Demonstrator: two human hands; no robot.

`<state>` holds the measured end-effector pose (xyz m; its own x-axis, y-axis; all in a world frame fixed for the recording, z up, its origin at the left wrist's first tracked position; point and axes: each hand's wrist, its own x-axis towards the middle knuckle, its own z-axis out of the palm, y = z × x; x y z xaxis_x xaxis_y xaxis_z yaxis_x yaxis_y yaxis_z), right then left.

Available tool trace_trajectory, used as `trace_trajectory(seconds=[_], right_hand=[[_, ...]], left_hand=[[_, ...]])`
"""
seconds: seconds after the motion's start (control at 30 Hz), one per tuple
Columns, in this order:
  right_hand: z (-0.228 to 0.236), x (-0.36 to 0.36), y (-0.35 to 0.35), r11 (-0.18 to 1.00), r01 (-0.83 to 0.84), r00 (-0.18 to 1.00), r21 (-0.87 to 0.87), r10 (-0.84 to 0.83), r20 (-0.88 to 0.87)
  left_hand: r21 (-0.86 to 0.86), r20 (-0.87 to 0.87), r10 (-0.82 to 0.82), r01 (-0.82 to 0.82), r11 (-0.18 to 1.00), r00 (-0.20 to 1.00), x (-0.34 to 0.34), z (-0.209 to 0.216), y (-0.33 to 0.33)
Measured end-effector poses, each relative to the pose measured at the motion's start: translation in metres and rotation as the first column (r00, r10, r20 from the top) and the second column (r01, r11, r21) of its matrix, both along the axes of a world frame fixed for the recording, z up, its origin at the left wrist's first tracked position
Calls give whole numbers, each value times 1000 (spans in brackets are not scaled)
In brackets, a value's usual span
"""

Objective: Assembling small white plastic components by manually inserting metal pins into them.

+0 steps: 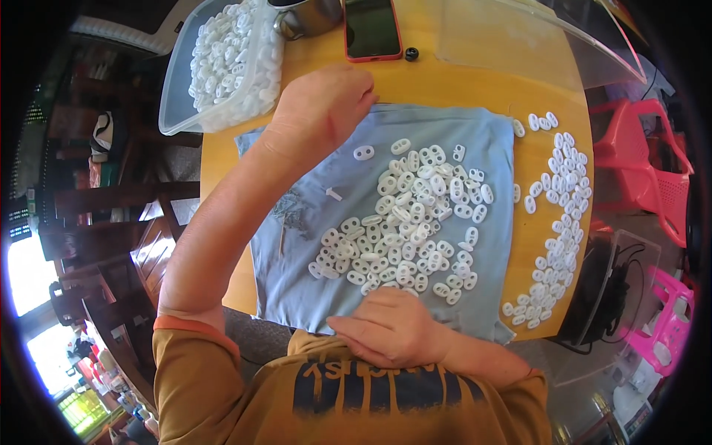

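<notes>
My left hand (pixel 323 104) reaches across to the far edge of the blue cloth (pixel 297 245), its fingers curled in. Whatever it may hold is hidden beneath the hand. At the near edge of the cloth rests my right hand (pixel 389 326), bent and closed, its knuckles beside the pile; its grip is out of sight. Between the hands lies a heap of white oval two-hole plastic pieces (pixel 404 222). One such piece (pixel 363 153) sits apart, nearest my left hand. A small white stick-like piece (pixel 334 194) and a grey tangle of threads (pixel 291 211) lie on the cloth's left side.
A clear plastic tub (pixel 178 96) of white pieces stands far left, next to a dark metal mug (pixel 311 18). A red-cased phone (pixel 373 33) and small black knob (pixel 411 54) lie beyond the cloth. More white pieces (pixel 567 182) line the table's right side, below a clear lid (pixel 512 41).
</notes>
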<state>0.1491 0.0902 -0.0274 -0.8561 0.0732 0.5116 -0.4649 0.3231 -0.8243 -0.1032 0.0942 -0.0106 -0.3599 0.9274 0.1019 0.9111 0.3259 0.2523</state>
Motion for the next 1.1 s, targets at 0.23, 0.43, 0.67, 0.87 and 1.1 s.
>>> trace_trajectory(seconds=[0.23,0.43,0.67,0.87,1.1], right_hand=[[1,6,2,1000,5,998,29,-6,63],[0,6,0,999,29,998,30,-31,50],[-2,8,-2,999,46,998,7,-46,40],[-3,9,-3,999,50,998,-10,-49,46],[4,11,13,943,255,966,-213,-237,106]], left_hand=[[-117,-148,-90,73,990,985,8,4,8],[-53,-160,-124,117,992,979,6,1,9],[81,-162,-40,54,995,986,-5,-5,7],[163,514,160,-279,946,843,5,28,-7],[-148,968,61,-357,922,-245,69,48,-55]])
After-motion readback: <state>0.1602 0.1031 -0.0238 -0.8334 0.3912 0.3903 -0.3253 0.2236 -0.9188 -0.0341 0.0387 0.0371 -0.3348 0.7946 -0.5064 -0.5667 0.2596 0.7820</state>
